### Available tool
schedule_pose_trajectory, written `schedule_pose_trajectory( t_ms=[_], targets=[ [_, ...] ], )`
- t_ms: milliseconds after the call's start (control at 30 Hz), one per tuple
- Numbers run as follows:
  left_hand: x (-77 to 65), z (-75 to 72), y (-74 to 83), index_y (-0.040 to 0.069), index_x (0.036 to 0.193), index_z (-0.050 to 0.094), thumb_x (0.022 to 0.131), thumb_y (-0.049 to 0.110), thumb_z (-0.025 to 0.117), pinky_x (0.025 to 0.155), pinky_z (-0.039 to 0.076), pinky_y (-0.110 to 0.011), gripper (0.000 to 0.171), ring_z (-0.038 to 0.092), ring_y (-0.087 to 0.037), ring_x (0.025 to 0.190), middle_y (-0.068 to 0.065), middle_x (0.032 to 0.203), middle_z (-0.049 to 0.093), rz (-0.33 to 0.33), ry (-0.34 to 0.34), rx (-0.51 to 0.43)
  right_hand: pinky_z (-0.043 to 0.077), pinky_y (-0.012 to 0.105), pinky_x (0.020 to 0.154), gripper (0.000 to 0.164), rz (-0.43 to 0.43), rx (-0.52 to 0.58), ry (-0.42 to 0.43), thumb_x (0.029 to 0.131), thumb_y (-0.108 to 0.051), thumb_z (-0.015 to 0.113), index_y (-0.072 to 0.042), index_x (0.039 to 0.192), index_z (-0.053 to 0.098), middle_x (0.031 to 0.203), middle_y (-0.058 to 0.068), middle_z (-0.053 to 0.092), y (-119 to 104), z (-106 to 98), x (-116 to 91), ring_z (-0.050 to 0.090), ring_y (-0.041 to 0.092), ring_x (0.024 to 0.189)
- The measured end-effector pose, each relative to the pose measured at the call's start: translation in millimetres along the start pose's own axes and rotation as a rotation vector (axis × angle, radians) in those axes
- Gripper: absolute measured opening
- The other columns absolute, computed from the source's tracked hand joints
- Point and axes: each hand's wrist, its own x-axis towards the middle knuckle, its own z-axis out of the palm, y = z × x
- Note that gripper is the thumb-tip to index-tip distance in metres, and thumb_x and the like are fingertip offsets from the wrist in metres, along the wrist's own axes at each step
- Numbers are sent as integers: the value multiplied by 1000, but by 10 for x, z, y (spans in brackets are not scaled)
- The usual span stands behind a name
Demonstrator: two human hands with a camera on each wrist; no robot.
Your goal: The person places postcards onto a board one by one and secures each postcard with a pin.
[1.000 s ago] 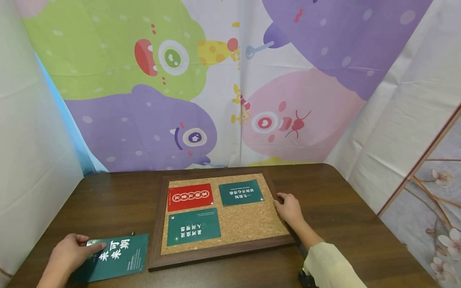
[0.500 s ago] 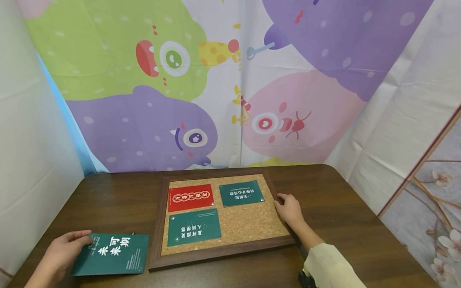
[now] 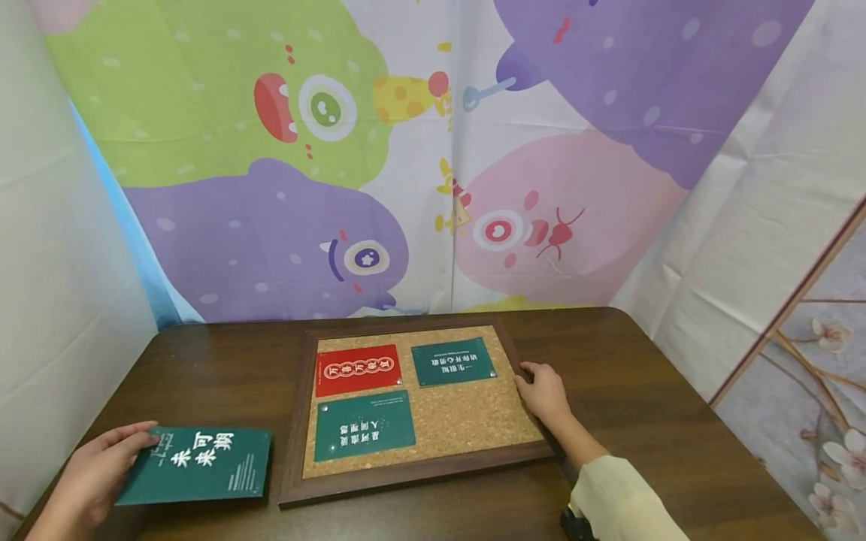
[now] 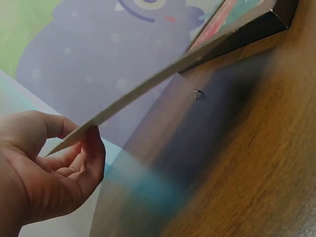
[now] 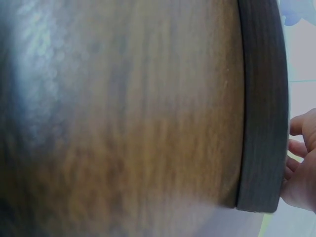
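On the left, my left hand (image 3: 98, 469) pinches a green card (image 3: 203, 469) with white characters by its left edge, thumb on top. Seen edge-on in the left wrist view, the card (image 4: 138, 91) is slightly bowed and raised, with a dark shadow on the table under it. A thumbtack (image 4: 197, 94) lies on the wood below it. My right hand (image 3: 543, 392) rests against the right side of a wood-framed cork board (image 3: 467, 421), fingertips right at the frame. In the right wrist view those fingers show beside the frame (image 5: 265, 108).
The board carries a red card (image 3: 358, 370) and two green cards, upper right (image 3: 455, 362) and lower left (image 3: 365, 426), with tacks at some corners. A black and yellow object (image 3: 575, 522) lies by the right sleeve. A cartoon-printed curtain (image 3: 433, 150) hangs behind the table (image 3: 643, 421).
My left hand has shifted left and slightly up with the green card, which now stands farther from the board and hides the tack in the head view. The right hand and board have stayed put.
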Motion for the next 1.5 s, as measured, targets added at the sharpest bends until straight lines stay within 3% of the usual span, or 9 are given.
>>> schedule_pose_trajectory(
  t_ms=[100,233,500,633,1033,1300,1500],
  targets=[
    [-28,-16,14,2,130,30,89,33,44,61,52,-30,53,56,-7,67,9,84,50,6,-7,-63,41,47,85,35,0,-2,1,82,-18,58,3,111,58,106,22,58,0,2,4,52,35,101],
    [-39,-4,25,14,119,39,88,34,48,61,52,-30,38,56,-6,67,11,85,48,20,-4,-127,41,47,87,37,-7,5,5,84,-23,56,2,111,58,107,22,57,22,13,14,52,36,102],
    [-62,45,4,33,93,47,85,33,56,60,52,-29,12,58,-5,68,15,78,53,86,-120,-271,40,48,88,35,5,1,-10,83,-17,57,3,112,57,109,23,57,10,6,14,51,37,104],
    [-44,103,6,32,95,48,83,33,58,62,53,-30,15,59,-6,70,15,79,54,94,-131,-304,40,48,88,36,1,3,-5,82,-17,57,3,112,57,109,22,57,9,7,13,51,37,104],
    [-96,324,127,18,113,38,84,34,56,66,53,-29,37,58,-3,74,15,83,52,122,-154,-236,40,48,88,35,4,10,-4,82,-17,57,3,112,58,109,22,57,8,4,1,51,36,104],
    [-128,414,179,20,112,40,83,35,58,65,52,-30,38,58,-5,72,14,83,53,98,-154,-248,41,48,87,35,-2,4,-1,82,-17,57,3,111,58,108,22,57,14,16,5,52,36,103],
    [-101,471,197,14,121,36,84,35,57,65,52,-30,48,57,-5,73,13,85,52,126,-160,-239,40,48,87,35,3,2,-3,83,-17,57,3,111,58,109,23,57,10,12,10,51,37,104]
  ],
)
